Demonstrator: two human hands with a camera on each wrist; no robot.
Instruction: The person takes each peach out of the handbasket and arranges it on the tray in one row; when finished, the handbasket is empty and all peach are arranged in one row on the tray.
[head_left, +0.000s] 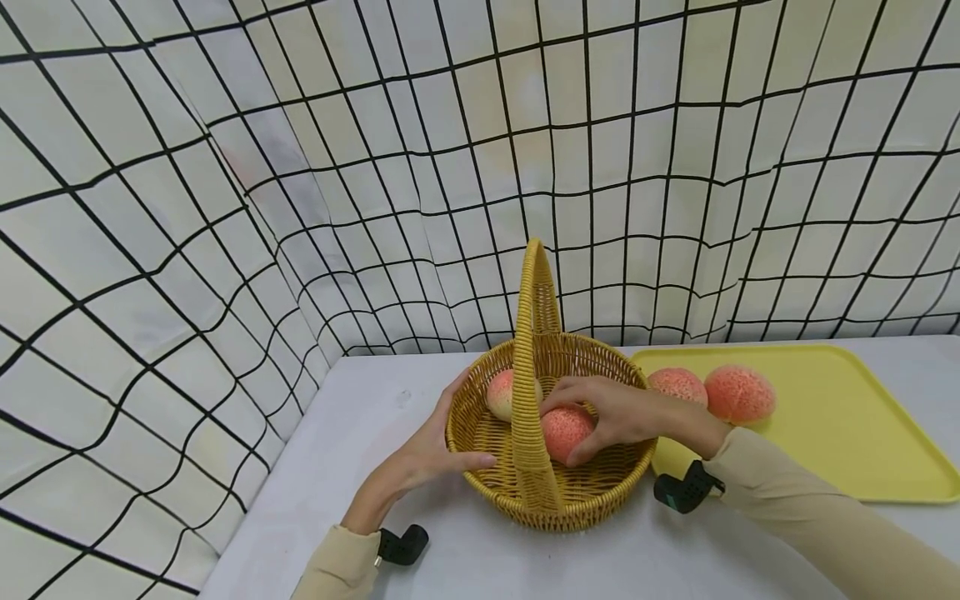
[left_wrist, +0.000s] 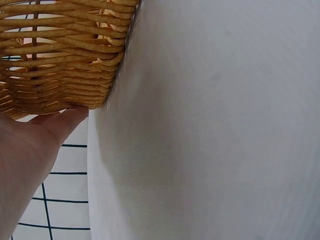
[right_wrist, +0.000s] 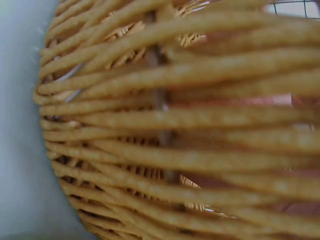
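A wicker basket (head_left: 551, 508) with a tall arched handle stands on the table. Inside it, right of the handle, my right hand (head_left: 611, 408) grips a pink-red peach (head_left: 566, 432), thumb at the near side and fingers over the top. A second, paler peach (head_left: 501, 395) lies in the basket, partly behind the handle. My left hand (head_left: 429, 446) holds the basket's left side, its thumb over the rim. In the left wrist view, that hand (left_wrist: 30, 145) lies against the outer weave. Basket weave (right_wrist: 150, 120) fills most of the right wrist view and hides the right hand there.
On the right, a yellow tray (head_left: 840, 433) bears two more peaches, one (head_left: 678, 385) partly behind the right forearm and another (head_left: 741, 394) beside it. A black grid net (head_left: 585, 175) over white sheeting borders the table (head_left: 360, 417) at the back and left.
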